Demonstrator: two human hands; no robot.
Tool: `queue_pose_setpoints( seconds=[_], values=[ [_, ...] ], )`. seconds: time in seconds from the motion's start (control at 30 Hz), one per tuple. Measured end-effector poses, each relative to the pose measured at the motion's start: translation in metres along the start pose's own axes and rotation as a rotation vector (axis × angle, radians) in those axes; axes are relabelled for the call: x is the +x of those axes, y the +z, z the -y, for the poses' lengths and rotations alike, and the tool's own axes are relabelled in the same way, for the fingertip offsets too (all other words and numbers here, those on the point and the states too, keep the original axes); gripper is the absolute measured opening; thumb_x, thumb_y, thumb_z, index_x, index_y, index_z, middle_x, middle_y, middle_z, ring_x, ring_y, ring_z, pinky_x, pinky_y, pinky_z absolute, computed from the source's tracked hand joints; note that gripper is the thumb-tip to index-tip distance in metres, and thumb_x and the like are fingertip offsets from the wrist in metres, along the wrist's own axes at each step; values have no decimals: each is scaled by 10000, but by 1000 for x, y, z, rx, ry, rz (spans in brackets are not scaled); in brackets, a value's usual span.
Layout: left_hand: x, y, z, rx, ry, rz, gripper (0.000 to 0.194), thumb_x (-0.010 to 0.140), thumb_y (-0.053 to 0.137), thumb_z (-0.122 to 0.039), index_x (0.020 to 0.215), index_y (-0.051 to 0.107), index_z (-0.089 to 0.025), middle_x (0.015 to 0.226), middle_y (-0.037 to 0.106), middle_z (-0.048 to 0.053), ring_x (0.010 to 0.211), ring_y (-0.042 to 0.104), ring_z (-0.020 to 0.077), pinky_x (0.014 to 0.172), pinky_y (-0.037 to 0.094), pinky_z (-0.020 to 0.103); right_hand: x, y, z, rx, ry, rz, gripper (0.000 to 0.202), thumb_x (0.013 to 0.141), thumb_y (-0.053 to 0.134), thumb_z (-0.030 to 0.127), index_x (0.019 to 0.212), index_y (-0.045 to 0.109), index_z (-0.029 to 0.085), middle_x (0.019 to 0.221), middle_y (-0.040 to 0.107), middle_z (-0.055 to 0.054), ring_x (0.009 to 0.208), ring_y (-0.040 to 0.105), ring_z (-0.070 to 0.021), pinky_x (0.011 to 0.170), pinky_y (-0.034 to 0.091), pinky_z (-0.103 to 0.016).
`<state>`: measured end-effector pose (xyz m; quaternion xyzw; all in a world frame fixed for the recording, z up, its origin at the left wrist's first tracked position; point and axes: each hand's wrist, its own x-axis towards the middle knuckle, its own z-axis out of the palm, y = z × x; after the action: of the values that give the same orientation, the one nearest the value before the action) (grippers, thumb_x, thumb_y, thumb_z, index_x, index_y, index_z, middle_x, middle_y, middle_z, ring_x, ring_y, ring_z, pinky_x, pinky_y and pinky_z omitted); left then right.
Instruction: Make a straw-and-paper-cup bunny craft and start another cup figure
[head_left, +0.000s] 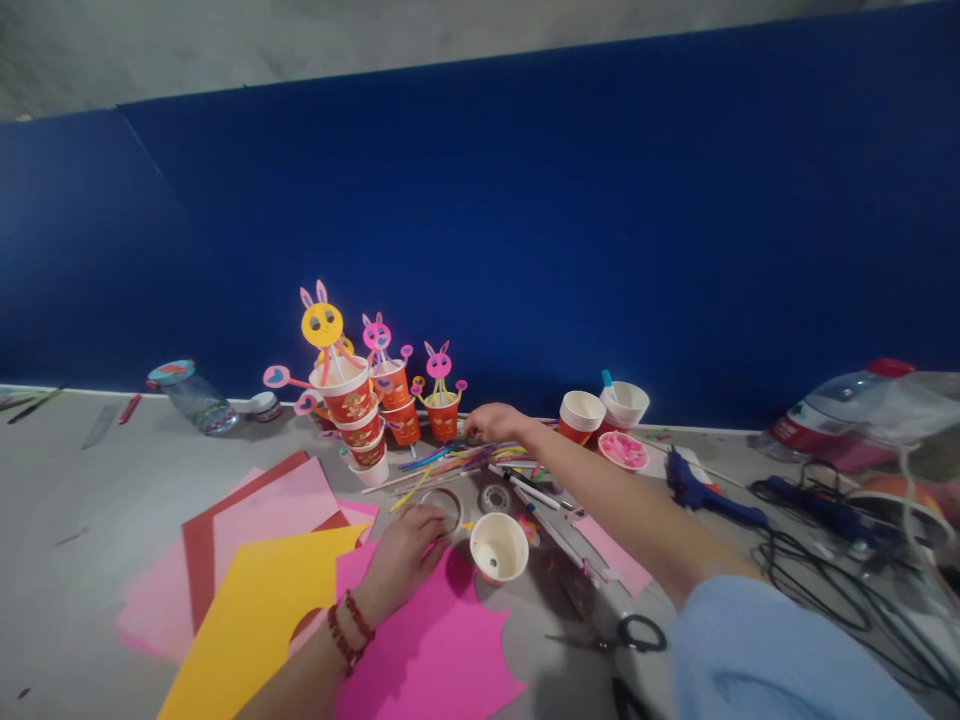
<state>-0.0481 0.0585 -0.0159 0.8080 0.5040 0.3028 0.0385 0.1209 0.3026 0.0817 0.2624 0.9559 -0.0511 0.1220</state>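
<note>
My left hand (409, 552) rests low at the edge of a bright pink paper sheet (450, 650), fingers loosely bent and apart, with nothing seen in it. Its fingertips are beside a clear tape roll (452, 508). Farther back, my right hand (496, 423) reaches across to the pile of coloured pipe cleaners (480, 457). Its fingers curl together and point down; what is between them, if anything, is hidden. A small paper cup (499, 548) stands open side up between my arms. Just left of my right hand, a pink paper rabbit (439, 366) rises from a red cup (443, 416).
Stacked red cups with a yellow rabbit (322, 325) stand back left. Yellow paper (255, 590) overlaps pink and red sheets. Scissors (637, 633), cup stacks (581, 412), a dish of pink pieces (623, 450), a blue glue gun (705, 490) and cables lie right. A blue panel (480, 230) stands behind.
</note>
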Motion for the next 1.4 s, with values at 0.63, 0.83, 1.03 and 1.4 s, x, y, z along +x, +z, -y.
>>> queue_pose_setpoints(
  seconds=[0.63,0.83,1.03,1.4],
  values=[
    [3,-1,-1,-61,-44,-1,177,954,548,-206,817,657,-230,1016,737,83,948,684,241,835,590,426,-1,15,18,-29,-71,78,315,995,637,330,1270,617,179,1286,635,-94,1075,664,-246,899,580,-444],
    [3,0,-2,-69,-53,-4,182,970,539,-224,832,657,-226,1031,732,87,957,675,242,845,585,429,6,24,43,-68,-103,-15,324,995,636,330,1276,611,172,1283,636,-98,1076,664,-247,903,579,-455],
    [2,1,-1,-58,-40,-6,171,969,540,-219,851,664,-226,1028,736,80,965,672,240,858,576,428,18,35,65,-114,-55,-35,311,997,634,328,1267,617,176,1279,638,-97,1070,666,-242,900,580,-446],
    [4,-1,-2,-18,-6,-71,147,969,554,-205,881,671,-219,968,743,48,924,688,207,911,555,407,19,28,74,-99,-56,-11,314,996,635,336,1263,617,171,1266,644,-95,1058,670,-240,889,584,-444]
  ],
)
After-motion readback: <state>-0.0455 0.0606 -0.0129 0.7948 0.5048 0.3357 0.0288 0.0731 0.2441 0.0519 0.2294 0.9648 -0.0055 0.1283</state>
